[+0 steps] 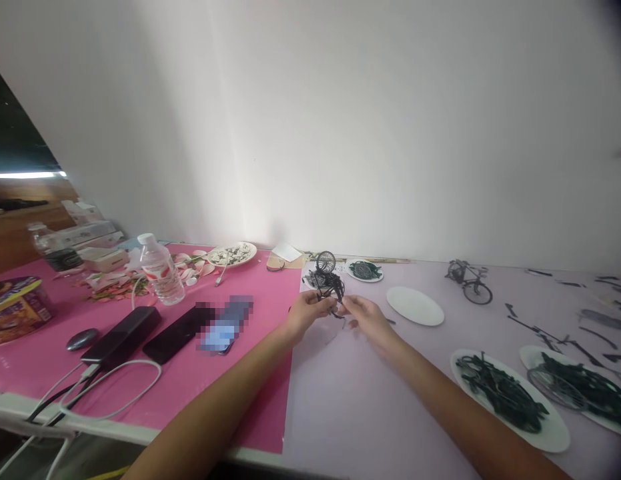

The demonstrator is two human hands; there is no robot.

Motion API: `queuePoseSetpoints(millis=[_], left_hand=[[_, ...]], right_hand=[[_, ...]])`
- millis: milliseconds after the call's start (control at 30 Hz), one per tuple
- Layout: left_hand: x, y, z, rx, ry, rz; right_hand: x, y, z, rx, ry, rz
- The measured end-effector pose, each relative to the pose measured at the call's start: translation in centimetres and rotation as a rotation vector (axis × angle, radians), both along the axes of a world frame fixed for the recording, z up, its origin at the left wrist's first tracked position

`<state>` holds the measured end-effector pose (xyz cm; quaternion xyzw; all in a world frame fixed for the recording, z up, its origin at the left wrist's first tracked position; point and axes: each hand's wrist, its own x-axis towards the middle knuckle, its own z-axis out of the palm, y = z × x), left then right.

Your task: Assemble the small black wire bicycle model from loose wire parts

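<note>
Above the pale lilac mat, both hands pinch a small black model bicycle [333,285], its spoked wheel pointing up and away from me. My left hand [309,313] is closed on its left lower side. On the right side, the thumb and fingers of my right hand [365,315] are closed on the same model near its lower end. The fingertips hide part of the frame. A finished-looking model bicycle [469,280] stands to the right by the wall. Just behind the hands is a white plate [351,268] with dark wheel parts.
A bare white plate [415,307] lies right of my hands. Nearer are plates of dark parts [505,393] [585,387], with loose black pieces [545,337] beyond. On the pink mat [260,373] are a water bottle [161,270], a power bank [121,338], phones [177,333] and a snack tub [19,310].
</note>
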<state>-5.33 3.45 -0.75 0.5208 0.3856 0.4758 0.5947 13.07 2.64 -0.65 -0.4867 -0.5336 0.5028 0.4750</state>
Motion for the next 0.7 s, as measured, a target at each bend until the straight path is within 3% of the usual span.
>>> queuePoseSetpoints(millis=[100,233,300,367,433,567,700], left_hand=[[-0.5,-0.6,0.4,-0.035,0.056,0.016],[-3.3,-1.0,3.6,0.235,0.54,-0.113],[-5.8,-1.0,5.2,0.318,0.758,0.014],[-9.1,-1.3,6.3,0.28,0.942,0.093],[-12.7,-1.9,6.6,0.199,1.127,0.141],[-19.4,-4.0,5.7,0.104,1.352,0.324],[-22.9,-5.1,5.2,0.054,1.342,0.28]], right_hand=[[-0.6,-0.7,-0.6,0.025,0.022,0.004],[-0.4,-2.0,-0.2,0.019,0.01,0.003],[0.1,-2.4,0.2,0.024,0.008,-0.012],[0.7,-2.5,0.5,0.006,0.0,-0.026],[1.2,-2.3,0.6,0.0,0.01,-0.049],[1.4,-1.8,0.3,-0.034,0.016,-0.077],[0.9,-1.9,0.1,-0.048,-0.001,-0.086]])
